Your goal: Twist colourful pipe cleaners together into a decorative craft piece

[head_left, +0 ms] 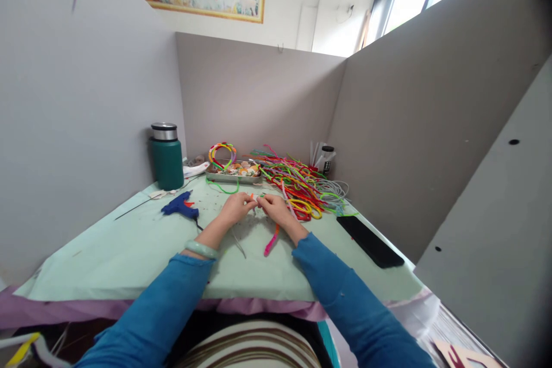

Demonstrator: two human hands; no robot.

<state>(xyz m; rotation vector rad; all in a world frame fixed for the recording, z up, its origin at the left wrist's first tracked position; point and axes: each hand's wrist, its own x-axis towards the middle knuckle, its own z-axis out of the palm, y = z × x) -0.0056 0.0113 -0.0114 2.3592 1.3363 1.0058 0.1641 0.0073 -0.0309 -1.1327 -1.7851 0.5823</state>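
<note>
Over the middle of the table, my left hand (pixel 236 208) and my right hand (pixel 278 210) meet with their fingertips pinched close together. Between them is a multicoloured pipe cleaner strip; its orange and pink end (pixel 271 242) hangs below my right hand. Fingers cover most of the part being held. A thin grey wire (pixel 238 242) trails down below my left hand; where it ends at the top is hidden. To the left of my left hand lies a blue glue gun (pixel 180 205). Just beyond my right hand is a heap of bright pipe cleaners (pixel 293 181).
A metal tray (pixel 235 178) of small pieces stands at the back, with a colourful ring (pixel 222 156) on it. The green bottle (pixel 167 158) is at left, a black phone-like slab (pixel 370 241) at right. A dark-lidded jar (pixel 328 160) stands near the grey partitions (pixel 259 92).
</note>
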